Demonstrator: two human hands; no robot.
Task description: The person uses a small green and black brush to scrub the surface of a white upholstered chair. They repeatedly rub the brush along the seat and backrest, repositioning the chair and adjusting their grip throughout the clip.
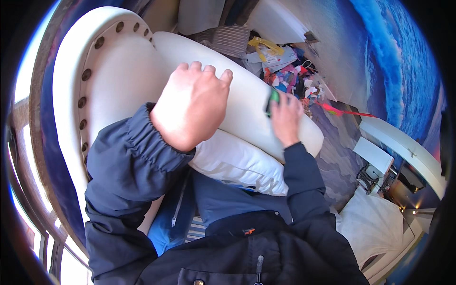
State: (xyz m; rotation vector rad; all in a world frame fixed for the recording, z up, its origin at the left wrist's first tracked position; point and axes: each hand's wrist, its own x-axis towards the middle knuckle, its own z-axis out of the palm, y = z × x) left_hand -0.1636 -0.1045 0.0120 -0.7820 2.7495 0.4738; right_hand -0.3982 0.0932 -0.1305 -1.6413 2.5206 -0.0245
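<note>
My left hand (pixel 194 103) is raised close to the camera, its back towards me, above the padded white sofa arm (pixel 245 101). Its fingers point away and look bent; the palm is hidden, so whether it holds anything cannot be seen. Further right, my right hand (pixel 286 119) lies over the outer side of the same arm, gripping a small green and black object (pixel 273 100), perhaps a brush or pad; motion blurs both. Below the arm rests a white cushion (pixel 238 160) with grey lettering, against my lap.
The curved sofa back (pixel 98 82) has large dark studs. Beyond the arm lies a heap of colourful scraps and bags (pixel 285 67) on the floor. A red strap (pixel 345 112) stretches nearby. At right stand a white cabinet (pixel 373 153) and a white draped cloth (pixel 372 222).
</note>
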